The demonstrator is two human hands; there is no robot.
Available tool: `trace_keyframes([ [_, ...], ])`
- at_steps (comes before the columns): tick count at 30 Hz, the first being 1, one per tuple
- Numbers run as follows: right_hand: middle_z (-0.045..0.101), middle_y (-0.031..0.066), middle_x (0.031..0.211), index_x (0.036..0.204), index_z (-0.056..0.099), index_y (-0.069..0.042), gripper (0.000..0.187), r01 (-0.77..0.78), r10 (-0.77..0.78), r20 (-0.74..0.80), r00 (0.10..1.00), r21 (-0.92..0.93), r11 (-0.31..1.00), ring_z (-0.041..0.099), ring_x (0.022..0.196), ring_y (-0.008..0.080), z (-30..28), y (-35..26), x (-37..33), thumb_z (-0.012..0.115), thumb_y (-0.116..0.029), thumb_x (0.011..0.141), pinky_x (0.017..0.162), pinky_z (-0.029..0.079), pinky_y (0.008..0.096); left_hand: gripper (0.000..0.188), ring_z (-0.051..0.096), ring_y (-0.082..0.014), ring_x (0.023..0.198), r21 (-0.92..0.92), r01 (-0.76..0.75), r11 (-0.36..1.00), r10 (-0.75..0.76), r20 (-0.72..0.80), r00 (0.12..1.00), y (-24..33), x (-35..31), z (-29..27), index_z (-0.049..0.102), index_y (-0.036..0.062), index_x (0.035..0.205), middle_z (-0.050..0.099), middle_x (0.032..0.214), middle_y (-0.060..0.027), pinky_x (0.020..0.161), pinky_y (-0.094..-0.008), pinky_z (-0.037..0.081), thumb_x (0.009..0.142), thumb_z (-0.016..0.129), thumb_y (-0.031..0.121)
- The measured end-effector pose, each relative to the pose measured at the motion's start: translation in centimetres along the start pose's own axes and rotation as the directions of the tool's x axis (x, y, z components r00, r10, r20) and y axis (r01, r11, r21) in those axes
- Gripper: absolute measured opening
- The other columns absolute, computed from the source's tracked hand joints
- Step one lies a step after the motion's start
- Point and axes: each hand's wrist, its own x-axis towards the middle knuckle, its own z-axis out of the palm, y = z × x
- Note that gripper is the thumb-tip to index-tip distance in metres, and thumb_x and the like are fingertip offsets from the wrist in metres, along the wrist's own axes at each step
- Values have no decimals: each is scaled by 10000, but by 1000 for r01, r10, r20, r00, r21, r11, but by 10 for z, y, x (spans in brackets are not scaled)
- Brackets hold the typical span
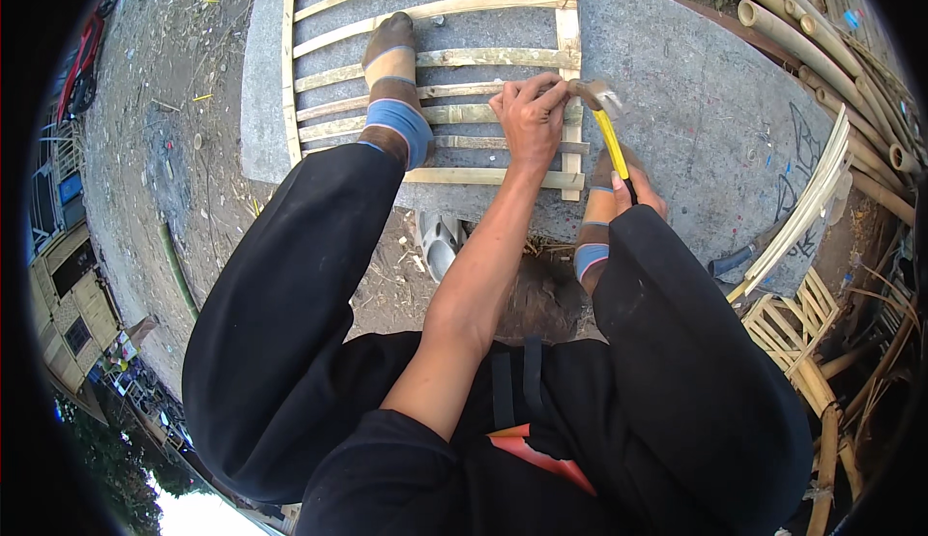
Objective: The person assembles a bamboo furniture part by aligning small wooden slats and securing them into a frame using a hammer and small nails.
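A bamboo slat frame point(464, 57) lies on a grey slab, its several crosswise slats joined to a strip at each side. My left hand point(532, 115) is closed in a pinch at the frame's right strip point(568, 28), over the ends of the middle slats. What its fingertips hold is hidden. My right hand point(640, 191) grips a hammer point(608, 135) with a yellow handle and black grip. The metal hammer head is right beside my left fingertips, slightly blurred. My left foot point(394, 82), in a striped sock, rests on the slats.
My right foot point(593, 217) is beside the frame's right strip on the slab point(677, 82). Bamboo poles point(793, 33) lie at the far right. Thin pale strips point(797, 212) lean over the slab's right edge near a woven bamboo piece point(795, 318). Debris litters the ground point(208, 140) at left.
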Motion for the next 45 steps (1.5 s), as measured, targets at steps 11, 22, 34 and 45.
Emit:
trace_keyframes([
  [11,680,216,1025,1203,618,-28,327,9,-9,-2,1000,-36,999,677,967,375,-3,7,-1,626,-229,945,822,519,397,107,545,-162,866,-2,7,1000,-7,-21,1000,2,0,4,766,214,841,689,939,103,816,-347,333,740,799,200],
  [22,679,226,1048,1212,617,-24,359,6,-7,-7,1000,-87,996,674,997,370,3,10,0,615,-277,958,848,515,403,112,538,-159,852,17,1,1000,0,-36,999,1,1,3,765,206,834,686,936,102,813,-342,331,731,809,218],
  [34,680,226,1050,1209,618,-17,346,52,-55,-43,998,-75,996,673,998,374,4,14,3,634,-241,945,846,519,399,110,538,-157,845,-4,6,1000,-6,-51,999,2,3,6,764,203,828,687,934,106,810,-341,330,732,809,234],
  [45,677,226,1064,1209,621,-22,331,123,-126,-101,987,-37,992,676,999,364,1,10,0,636,-218,944,847,519,397,99,539,-158,841,-12,4,1000,-4,-52,999,3,3,6,762,201,818,686,925,100,812,-340,329,737,807,235],
])
